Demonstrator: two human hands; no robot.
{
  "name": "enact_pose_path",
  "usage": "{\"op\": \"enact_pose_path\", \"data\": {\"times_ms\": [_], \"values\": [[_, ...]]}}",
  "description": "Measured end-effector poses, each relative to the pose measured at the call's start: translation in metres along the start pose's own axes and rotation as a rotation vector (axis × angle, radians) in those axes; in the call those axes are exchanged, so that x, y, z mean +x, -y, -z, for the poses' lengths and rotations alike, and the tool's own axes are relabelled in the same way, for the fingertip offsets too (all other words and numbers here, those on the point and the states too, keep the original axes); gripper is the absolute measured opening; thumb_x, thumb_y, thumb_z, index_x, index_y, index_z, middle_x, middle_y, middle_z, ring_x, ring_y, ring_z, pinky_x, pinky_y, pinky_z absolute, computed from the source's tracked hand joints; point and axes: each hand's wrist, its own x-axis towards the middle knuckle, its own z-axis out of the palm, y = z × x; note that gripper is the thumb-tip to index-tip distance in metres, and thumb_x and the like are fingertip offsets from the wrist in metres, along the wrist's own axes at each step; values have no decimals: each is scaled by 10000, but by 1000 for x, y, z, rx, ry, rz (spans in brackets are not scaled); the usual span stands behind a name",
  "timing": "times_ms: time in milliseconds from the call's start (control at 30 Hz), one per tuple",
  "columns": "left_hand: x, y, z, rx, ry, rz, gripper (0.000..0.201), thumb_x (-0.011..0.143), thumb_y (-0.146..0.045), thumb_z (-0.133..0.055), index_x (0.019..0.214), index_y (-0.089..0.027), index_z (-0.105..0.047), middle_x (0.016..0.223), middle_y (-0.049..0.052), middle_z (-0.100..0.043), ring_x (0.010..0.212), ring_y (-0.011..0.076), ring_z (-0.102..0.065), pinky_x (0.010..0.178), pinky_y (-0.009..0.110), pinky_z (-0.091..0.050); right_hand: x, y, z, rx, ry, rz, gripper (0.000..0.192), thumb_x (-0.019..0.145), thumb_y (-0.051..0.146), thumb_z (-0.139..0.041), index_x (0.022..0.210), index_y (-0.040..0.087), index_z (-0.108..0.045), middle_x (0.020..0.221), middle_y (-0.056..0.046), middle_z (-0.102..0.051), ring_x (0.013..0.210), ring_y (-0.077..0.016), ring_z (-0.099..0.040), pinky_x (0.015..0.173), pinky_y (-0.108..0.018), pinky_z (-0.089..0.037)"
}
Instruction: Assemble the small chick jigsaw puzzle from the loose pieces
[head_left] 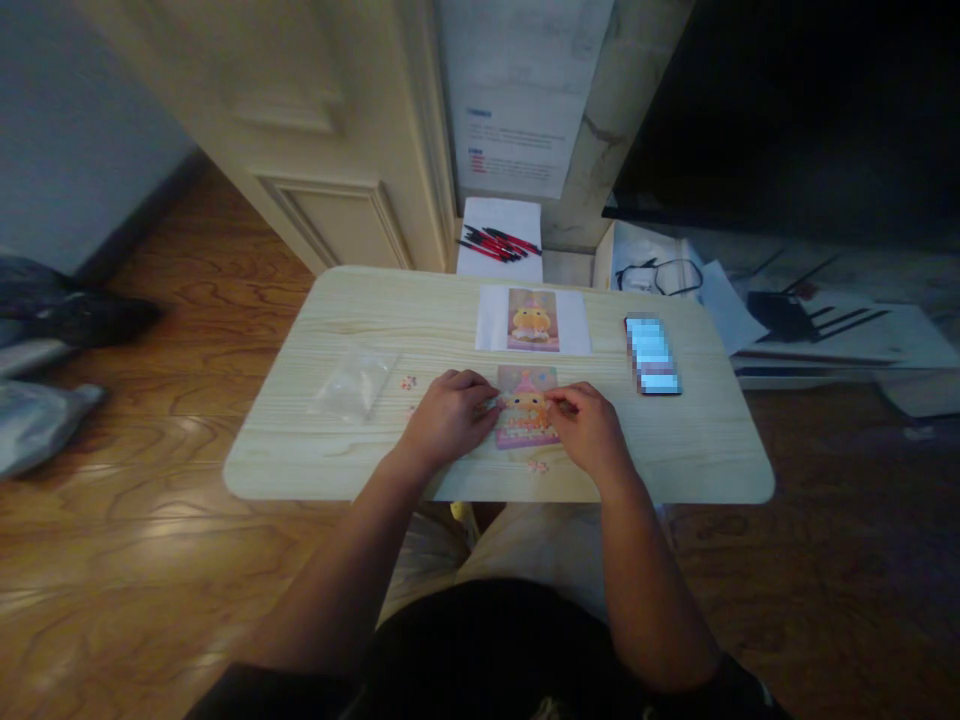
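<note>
Jigsaw picture [528,424] lies on worktop [690,455] between left hand [453,415] and right hand [589,424] — fingertips of both at its side edges, whether gripping, cannot tell.

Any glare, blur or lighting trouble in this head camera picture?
Head view: dim overall; pale glare on the wooden floor, slight shine on the plastic bag; phone screen pixelated; small picture between left hand and right hand looks soft, fine detail blurred.

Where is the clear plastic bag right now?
In the head view, the clear plastic bag lies on the left part of the table, left of the left hand, with a few small pieces just to its right.
</note>
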Motion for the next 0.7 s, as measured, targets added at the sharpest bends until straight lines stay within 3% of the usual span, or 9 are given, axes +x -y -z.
{"op": "enact_pose_path", "data": {"times_ms": [167, 467, 700], "values": [[3, 0, 1, 40, 72, 27, 219, 992, -326, -608, 992, -196, -784, 960, 82, -707, 899, 221, -643, 889, 400, -536, -3, -1, -2, -117, 31, 35, 206, 939, 251, -670, 1079, 240, -821, 1010, -85, -704, 942, -233, -675, 920, -389, -560], [2, -3, 4, 175, 147, -5, 281, 1039, -366, -545, 1015, -195, -767, 1005, 94, -696, 944, 241, -644, 866, 408, -514, -3, 0, -1, -132, 43, 22, 208, 946, 260, -684, 1101, 240, -821, 1014, -82, -696, 953, -228, -671, 929, -375, -556], [1, -1, 0, 155, 113, -13, 264, 1037, -357, -557, 1040, -196, -766, 1027, 108, -699, 951, 246, -658, 848, 415, -507, -5, -1, -1, -109, 49, 16, 223, 946, 275, -681, 1120, 240, -818, 1026, -87, -688, 963, -234, -664, 931, -389, -557]]}}
